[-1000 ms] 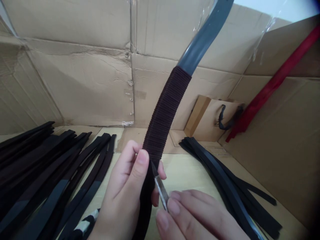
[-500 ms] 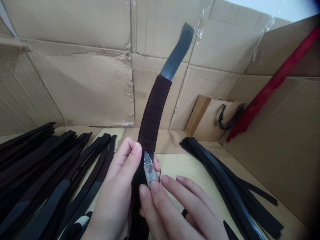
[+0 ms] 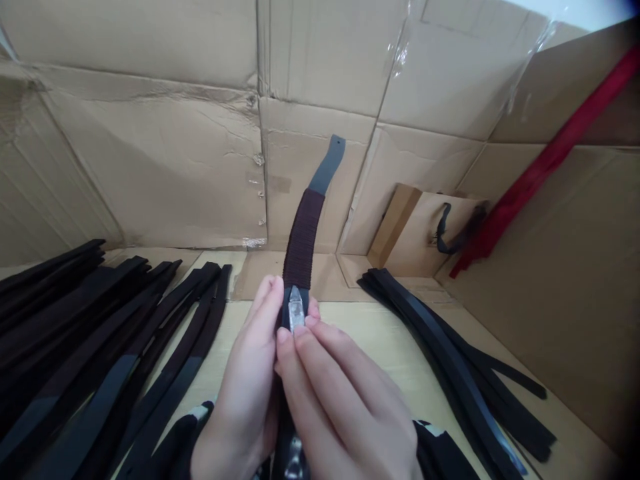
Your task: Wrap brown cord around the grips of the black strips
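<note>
My left hand (image 3: 250, 380) is closed around a long, curved dark strip (image 3: 327, 167), its thumb along the left edge. Dark brown cord (image 3: 303, 237) is wound tightly round the strip's middle part; beyond it the bare grey end has a small hole. My right hand (image 3: 345, 407) pinches a small metal tool with a pointed tip (image 3: 296, 310), which lies over the strip just below the winding. Most of the tool is hidden under the fingers, and whether its tip touches the cord I cannot tell.
Many dark strips, several cord-wrapped, lie in a pile (image 3: 120, 347) at left. More black strips (image 3: 435, 347) lie at right. Cardboard walls (image 3: 195, 160) surround the pale work surface (image 3: 240, 327). A brown paper bag (image 3: 420, 233) and a red strip (image 3: 545, 160) are at back right.
The strip and both hands have moved down and away from me, so the strip looks smaller and lower. My right fingers have drawn closer together round the metal tool.
</note>
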`<state>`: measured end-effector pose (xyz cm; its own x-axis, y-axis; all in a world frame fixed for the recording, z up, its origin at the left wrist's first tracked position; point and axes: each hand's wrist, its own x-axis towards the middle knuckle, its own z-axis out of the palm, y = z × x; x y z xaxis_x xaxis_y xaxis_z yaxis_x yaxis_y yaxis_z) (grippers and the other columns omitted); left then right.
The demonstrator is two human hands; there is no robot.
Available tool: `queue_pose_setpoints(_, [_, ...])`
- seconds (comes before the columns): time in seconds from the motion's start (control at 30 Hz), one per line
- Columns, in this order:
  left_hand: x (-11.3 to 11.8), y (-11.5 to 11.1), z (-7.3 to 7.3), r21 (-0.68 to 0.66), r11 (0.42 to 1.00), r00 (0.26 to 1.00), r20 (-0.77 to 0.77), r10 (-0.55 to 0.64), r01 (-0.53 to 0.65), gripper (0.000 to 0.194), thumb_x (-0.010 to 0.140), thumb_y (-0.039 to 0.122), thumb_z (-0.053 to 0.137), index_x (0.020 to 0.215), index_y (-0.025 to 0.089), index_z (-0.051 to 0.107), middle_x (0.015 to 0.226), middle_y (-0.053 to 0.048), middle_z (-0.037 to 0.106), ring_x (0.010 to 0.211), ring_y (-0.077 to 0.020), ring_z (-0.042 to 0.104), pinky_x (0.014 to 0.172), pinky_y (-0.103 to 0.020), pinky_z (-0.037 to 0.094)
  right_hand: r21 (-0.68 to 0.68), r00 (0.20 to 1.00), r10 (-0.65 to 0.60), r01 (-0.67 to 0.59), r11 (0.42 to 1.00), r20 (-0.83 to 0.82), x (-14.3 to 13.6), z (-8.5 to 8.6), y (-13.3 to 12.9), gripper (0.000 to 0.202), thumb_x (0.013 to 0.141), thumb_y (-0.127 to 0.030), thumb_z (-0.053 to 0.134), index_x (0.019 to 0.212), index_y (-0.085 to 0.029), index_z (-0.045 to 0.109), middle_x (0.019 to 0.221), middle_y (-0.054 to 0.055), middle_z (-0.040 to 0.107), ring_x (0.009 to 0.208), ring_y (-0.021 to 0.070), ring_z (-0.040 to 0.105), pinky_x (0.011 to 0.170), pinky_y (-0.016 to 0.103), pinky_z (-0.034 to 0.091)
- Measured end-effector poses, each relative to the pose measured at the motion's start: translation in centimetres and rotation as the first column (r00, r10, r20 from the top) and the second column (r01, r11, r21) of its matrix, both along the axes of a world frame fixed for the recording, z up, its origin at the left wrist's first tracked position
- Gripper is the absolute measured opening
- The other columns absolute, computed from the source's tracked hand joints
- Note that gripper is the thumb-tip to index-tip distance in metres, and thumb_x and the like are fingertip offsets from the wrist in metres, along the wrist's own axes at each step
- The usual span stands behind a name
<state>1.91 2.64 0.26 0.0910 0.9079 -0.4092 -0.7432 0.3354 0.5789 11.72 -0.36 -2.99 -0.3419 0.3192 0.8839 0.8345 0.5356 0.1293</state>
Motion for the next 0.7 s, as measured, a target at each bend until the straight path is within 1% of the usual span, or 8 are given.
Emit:
queue_pose_setpoints(0.07, [0.0,0.0,0.3,-0.021,0.998,0.999,-0.012,-0.051,0.051,0.038,0.094,0.032,0.041,0.071,0.012,0.064,0.055,-0.005,0.064,0.047,-0.0136,0.061,0.050,-0.024,0.053,0.024,0.999,0.038,-0.039,0.999,0.016,-0.1,0.3,0.1,0.020,0.088,-0.010,0.052,0.094,-0.011,0.071,0.095,0.006,0.074,0.095,0.0210,0.069,0.088,0.028,0.058])
queue_pose_setpoints(0.17, [-0.1,0.2,0.3,0.003,0.992,0.990,0.067,-0.123,0.123,0.043,0.095,0.036,0.039,0.068,0.012,0.065,0.056,-0.005,0.063,0.050,-0.0129,0.062,0.053,-0.024,0.054,0.039,0.998,0.066,-0.067,0.997,0.006,-0.6,0.7,0.2,0.024,0.088,-0.006,0.048,0.092,-0.007,0.072,0.088,0.005,0.075,0.091,0.0228,0.069,0.087,0.030,0.058])
queue_pose_setpoints(0.27, [-0.3,0.5,-0.1,0.001,0.989,0.985,0.089,-0.149,0.150,0.040,0.093,0.034,0.043,0.068,0.013,0.065,0.058,-0.005,0.064,0.052,-0.0135,0.063,0.054,-0.024,0.055,0.030,0.999,0.041,-0.042,0.999,0.025,-0.6,1.0,0.4,0.024,0.089,-0.007,0.048,0.092,-0.008,0.071,0.087,0.005,0.074,0.090,0.0228,0.069,0.086,0.033,0.058])
queue_pose_setpoints(0.33, [-0.5,0.8,-0.5,-0.010,0.987,0.983,0.097,-0.157,0.158,0.035,0.092,0.031,0.046,0.069,0.012,0.065,0.061,-0.005,0.066,0.054,-0.0136,0.064,0.056,-0.024,0.056,-0.004,0.996,0.032,-0.031,0.999,0.079,-0.4,1.1,0.5,0.023,0.088,-0.008,0.049,0.094,-0.007,0.071,0.088,0.006,0.074,0.089,0.0233,0.069,0.085,0.034,0.058])
queue_pose_setpoints(0.4, [-0.6,1.0,-0.7,-0.016,0.979,0.971,0.133,-0.199,0.202,0.033,0.091,0.030,0.048,0.069,0.011,0.065,0.063,-0.006,0.066,0.056,-0.0136,0.065,0.058,-0.024,0.057,-0.043,0.991,0.042,-0.037,0.998,0.125,-0.2,1.3,0.8,0.021,0.087,-0.008,0.052,0.095,-0.006,0.070,0.087,0.006,0.074,0.087,0.0230,0.069,0.084,0.033,0.058])
queue_pose_setpoints(0.47, [-0.5,1.1,-0.8,-0.018,0.972,0.958,0.176,-0.228,0.235,0.035,0.092,0.030,0.046,0.070,0.011,0.065,0.064,-0.007,0.066,0.057,-0.0127,0.065,0.059,-0.023,0.057,-0.064,0.992,0.061,-0.054,0.996,0.114,-0.1,1.3,1.1,0.018,0.085,-0.007,0.055,0.094,-0.006,0.071,0.084,0.006,0.074,0.083,0.0217,0.069,0.081,0.032,0.058])
queue_pose_setpoints(0.63, [-0.3,0.7,-0.3,-0.025,0.992,0.975,0.189,-0.117,0.124,0.034,0.094,0.026,0.042,0.077,0.010,0.066,0.069,-0.005,0.065,0.060,-0.0090,0.065,0.063,-0.018,0.057,-0.029,0.997,0.082,-0.082,0.996,-0.010,-0.3,1.3,1.6,0.012,0.083,-0.010,0.062,0.089,-0.008,0.072,0.074,0.005,0.072,0.069,0.0178,0.067,0.064,0.031,0.056])
queue_pose_setpoints(0.7, [-0.4,0.5,-0.1,-0.044,0.989,0.979,0.155,-0.133,0.142,0.032,0.094,0.028,0.044,0.081,0.009,0.067,0.070,-0.005,0.066,0.061,-0.0093,0.065,0.065,-0.017,0.057,0.002,0.996,0.080,-0.080,0.997,-0.034,-0.4,1.2,1.5,0.012,0.081,-0.008,0.062,0.089,-0.006,0.072,0.074,0.006,0.072,0.067,0.0184,0.066,0.061,0.032,0.055])
